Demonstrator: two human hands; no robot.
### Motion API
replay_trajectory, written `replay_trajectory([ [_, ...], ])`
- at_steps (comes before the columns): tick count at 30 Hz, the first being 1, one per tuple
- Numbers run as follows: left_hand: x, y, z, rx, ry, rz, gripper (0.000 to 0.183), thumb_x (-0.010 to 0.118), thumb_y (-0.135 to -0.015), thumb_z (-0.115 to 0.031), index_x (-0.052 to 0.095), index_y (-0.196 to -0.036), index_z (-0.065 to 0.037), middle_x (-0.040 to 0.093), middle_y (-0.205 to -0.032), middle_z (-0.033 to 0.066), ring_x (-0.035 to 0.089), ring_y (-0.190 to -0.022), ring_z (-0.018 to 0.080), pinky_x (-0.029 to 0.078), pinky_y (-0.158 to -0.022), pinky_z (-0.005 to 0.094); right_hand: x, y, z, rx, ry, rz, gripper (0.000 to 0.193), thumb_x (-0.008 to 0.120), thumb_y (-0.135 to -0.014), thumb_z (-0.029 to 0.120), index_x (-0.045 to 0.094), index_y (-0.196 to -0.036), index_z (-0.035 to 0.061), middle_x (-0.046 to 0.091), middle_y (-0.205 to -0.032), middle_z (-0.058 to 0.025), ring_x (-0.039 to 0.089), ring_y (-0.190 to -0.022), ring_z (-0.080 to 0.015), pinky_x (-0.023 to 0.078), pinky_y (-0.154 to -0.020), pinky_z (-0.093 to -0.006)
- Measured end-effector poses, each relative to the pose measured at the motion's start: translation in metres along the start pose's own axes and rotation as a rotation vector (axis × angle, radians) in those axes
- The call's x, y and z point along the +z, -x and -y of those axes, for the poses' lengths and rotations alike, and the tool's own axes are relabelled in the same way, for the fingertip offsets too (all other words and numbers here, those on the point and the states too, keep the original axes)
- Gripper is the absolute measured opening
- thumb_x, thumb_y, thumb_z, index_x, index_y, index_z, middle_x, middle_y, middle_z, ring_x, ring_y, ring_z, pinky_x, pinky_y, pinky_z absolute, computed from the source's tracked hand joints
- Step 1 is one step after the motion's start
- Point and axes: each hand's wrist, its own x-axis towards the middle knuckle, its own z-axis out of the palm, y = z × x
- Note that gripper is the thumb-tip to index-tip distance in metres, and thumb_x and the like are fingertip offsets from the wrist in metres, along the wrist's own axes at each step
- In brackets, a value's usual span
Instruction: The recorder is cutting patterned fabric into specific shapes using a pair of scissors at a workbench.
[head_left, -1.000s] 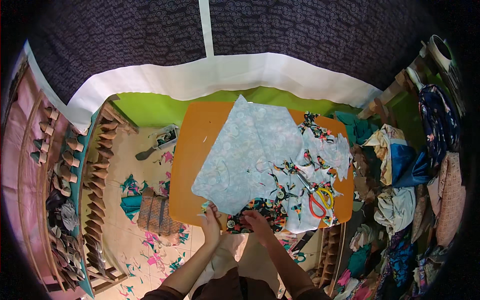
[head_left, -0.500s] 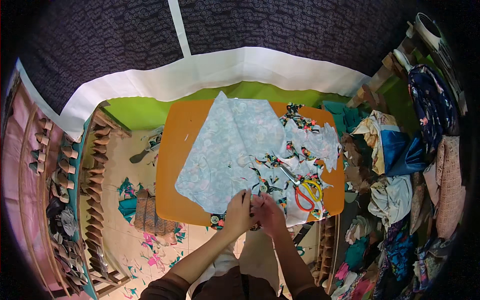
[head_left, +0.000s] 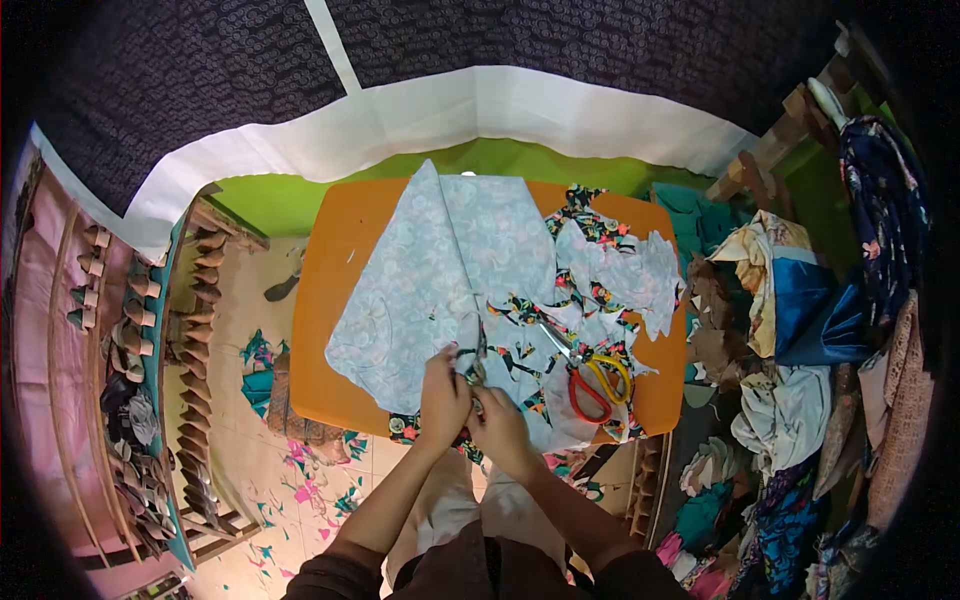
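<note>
A large floral fabric piece (head_left: 395,300), pale underside up, lies folded over the table, with dark floral edges showing at its front. My left hand (head_left: 443,400) is closed at the fabric's near edge, its fingertips pinching there. Close against it, my right hand (head_left: 497,422) is closed round what looks like a small dark pair of scissors (head_left: 479,342), pointing away from me over the cloth. Its handles are partly hidden by my fingers. Right of my hands, larger scissors (head_left: 590,385) with one red and one yellow handle rest on floral scraps (head_left: 610,270).
The orange table (head_left: 318,270) has rounded corners. Shoe lasts (head_left: 195,370) line a rack on the left, and piled cloth (head_left: 785,410) fills shelves on the right. Pink and green scraps (head_left: 300,475) litter the tiled floor. A dark patterned curtain (head_left: 600,40) hangs beyond.
My hands have moved slightly left and apart, and the dark scissors now show between them over the cloth. The view has shifted a little; the red and yellow scissors stay on the scraps.
</note>
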Motion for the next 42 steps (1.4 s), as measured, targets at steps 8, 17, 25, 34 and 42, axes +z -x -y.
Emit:
replay_trajectory([
  [8,-0.047,0.016,0.021,-0.89,1.051,0.102,0.015,0.047,-0.084,-0.022,0.048,-0.078,-0.009,0.043,-0.057,-0.0054,0.041,-0.052,0.0034,0.033,-0.046,0.018,0.029,-0.004,0.038,-0.187,-0.176,0.245,0.035,0.052,-0.067,0.008,0.046,-0.1,-0.0013,0.045,-0.097,-0.0151,0.042,-0.093,-0.0305,0.036,-0.079,-0.0369],
  [17,-0.076,0.007,0.061,-0.792,1.041,-0.044,0.015,0.043,-0.086,-0.016,0.05,-0.088,-0.004,0.051,-0.077,-0.0007,0.046,-0.07,0.0065,0.038,-0.065,0.0199,0.027,-0.016,0.007,-0.173,0.279,0.082,0.038,0.051,-0.073,0.02,0.047,-0.108,0.0078,0.04,-0.116,-0.0133,0.036,-0.109,-0.0298,0.03,-0.09,-0.042],
  [25,-0.095,0.005,0.082,-0.683,0.964,0.026,0.017,0.042,-0.086,-0.016,0.05,-0.093,-0.002,0.052,-0.081,-0.0005,0.046,-0.072,0.0063,0.038,-0.066,0.0201,-0.022,-0.075,-0.027,-0.094,0.543,-0.347,0.038,0.049,-0.07,0.008,0.048,-0.107,0.001,0.039,-0.118,-0.0196,0.035,-0.107,-0.0389,0.03,-0.087,-0.0459],
  [34,-0.118,0.004,0.073,-0.615,1.072,-0.077,0.039,0.037,-0.087,-0.014,0.028,-0.123,0.0,0.042,-0.115,0.0095,0.042,-0.103,0.0149,0.035,-0.087,0.0275,0.043,-0.012,0.025,0.067,-0.34,0.14,0.044,0.056,-0.071,0.011,0.042,-0.112,0.0006,0.042,-0.111,-0.0197,0.042,-0.103,-0.0297,0.034,-0.087,-0.0322],
  [42,-0.131,0.007,0.077,-0.567,1.182,-0.093,0.044,0.037,-0.086,-0.01,0.021,-0.126,-0.001,0.034,-0.123,0.0098,0.037,-0.11,0.0182,0.033,-0.09,0.0307,0.083,0.018,0.068,-0.292,0.182,0.221,0.064,0.055,-0.06,0.008,0.035,-0.12,0.0043,0.035,-0.123,-0.013,0.037,-0.111,-0.0253,0.031,-0.092,-0.0343],
])
